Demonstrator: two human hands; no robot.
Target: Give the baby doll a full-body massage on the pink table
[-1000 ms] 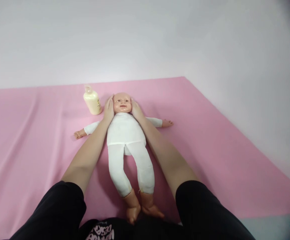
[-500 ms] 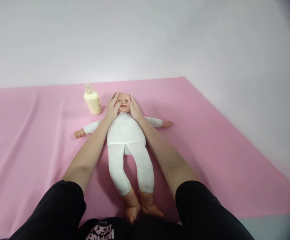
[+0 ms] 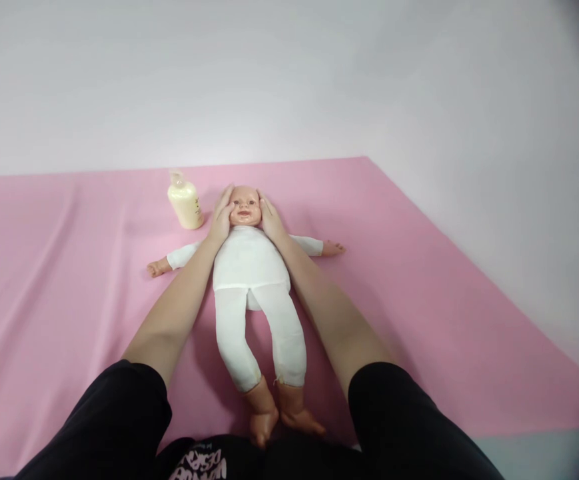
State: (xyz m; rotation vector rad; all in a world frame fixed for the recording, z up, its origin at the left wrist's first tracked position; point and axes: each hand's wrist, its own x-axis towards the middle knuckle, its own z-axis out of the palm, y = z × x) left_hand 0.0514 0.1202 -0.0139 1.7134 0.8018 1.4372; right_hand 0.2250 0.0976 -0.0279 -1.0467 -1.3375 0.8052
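Note:
A baby doll (image 3: pixel 252 260) in white clothing lies on its back, its head away from me and its bare feet near my body. Against the left side of its head rests my left hand (image 3: pixel 221 215), fingers stretched out along the temple and the thumb by the cheek. My right hand (image 3: pixel 271 217) lies likewise along the other side of the head, fingers extended and palm turned inward. Between the two hands the doll's face is uncovered. Both palms are hidden from view. The doll's arms are spread out sideways, partly behind my forearms.
A pale yellow pump bottle (image 3: pixel 185 203) stands to the left of the doll's head. Beneath everything is a pink cloth (image 3: pixel 419 320) with a few creases at the left. A whitish surface (image 3: pixel 289 80) lies beyond its far edge.
Both hands have slid outward from the doll's cheeks to the sides of its head, and the thumbs have moved off the face. The bottle has stayed in place.

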